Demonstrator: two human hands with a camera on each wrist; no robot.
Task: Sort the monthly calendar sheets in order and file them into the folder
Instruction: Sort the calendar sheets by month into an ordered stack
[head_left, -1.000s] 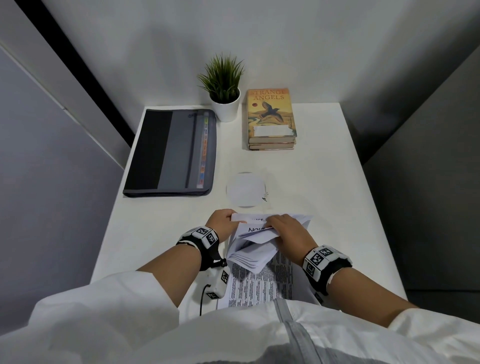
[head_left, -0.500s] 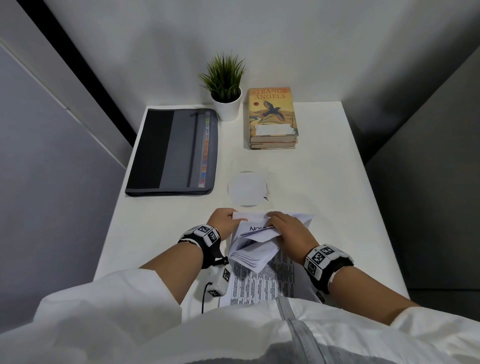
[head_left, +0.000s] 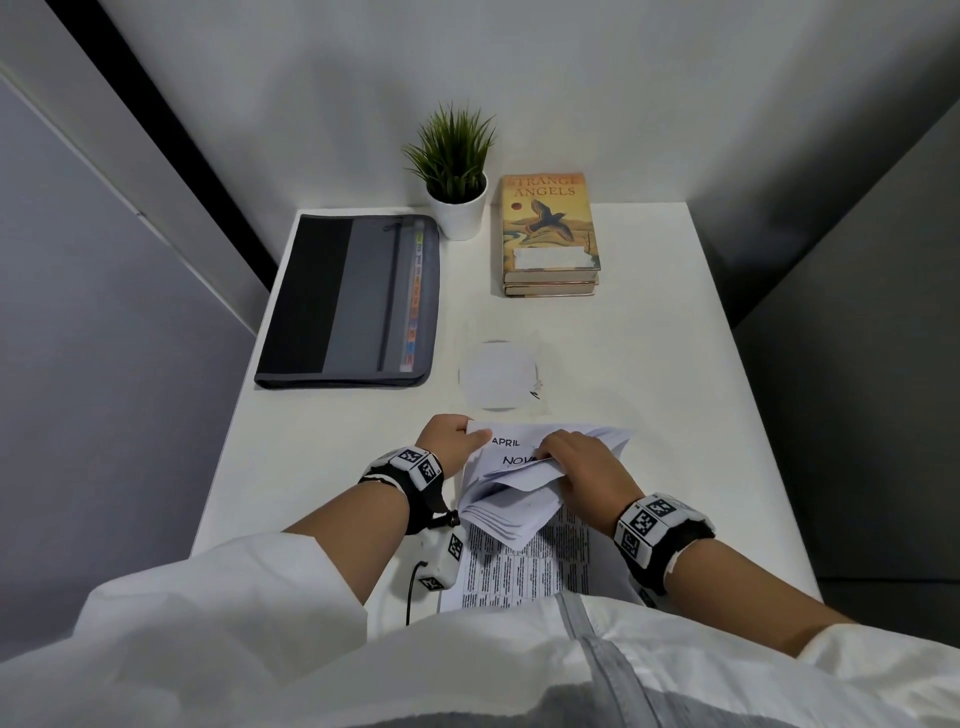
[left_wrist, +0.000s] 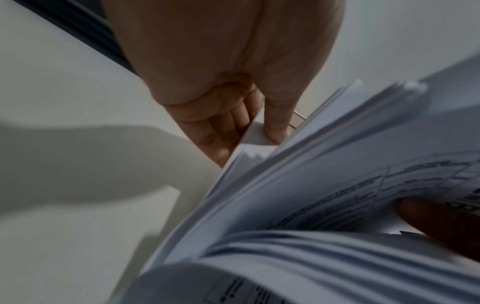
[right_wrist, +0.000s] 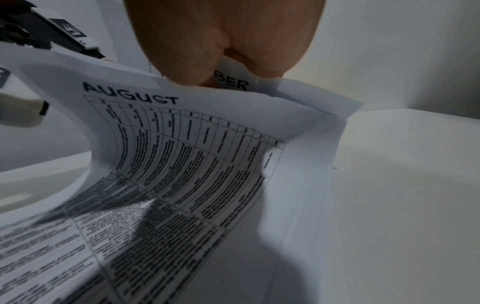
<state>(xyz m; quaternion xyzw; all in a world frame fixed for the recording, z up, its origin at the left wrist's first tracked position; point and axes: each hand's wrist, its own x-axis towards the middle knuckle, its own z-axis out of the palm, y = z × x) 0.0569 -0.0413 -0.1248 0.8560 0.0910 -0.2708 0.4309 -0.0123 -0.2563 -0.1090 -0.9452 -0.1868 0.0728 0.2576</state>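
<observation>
Surface (head_left: 322, 467): white; folder (head_left: 348, 301) lies closed at far left, well apart from the hands.

Calendar sheets (head_left: 511, 512): loose stack at near edge, fanned; light, limp, slippery, likely crease-prone. Best held at the top edges.

Left hand (head_left: 447, 441): fingers pinching APRIL sheet (head_left: 506, 435) corner.

Right hand (head_left: 587, 470): fingers curled into lifted sheet edges.

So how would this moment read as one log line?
stage: sorting | left hand: holds calendar sheets | right hand: leafing sheets | folder: closed

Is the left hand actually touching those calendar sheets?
Touching. The left wrist view shows the left hand pinching a corner of the calendar sheets, thumb on one side, fingers behind.
</observation>
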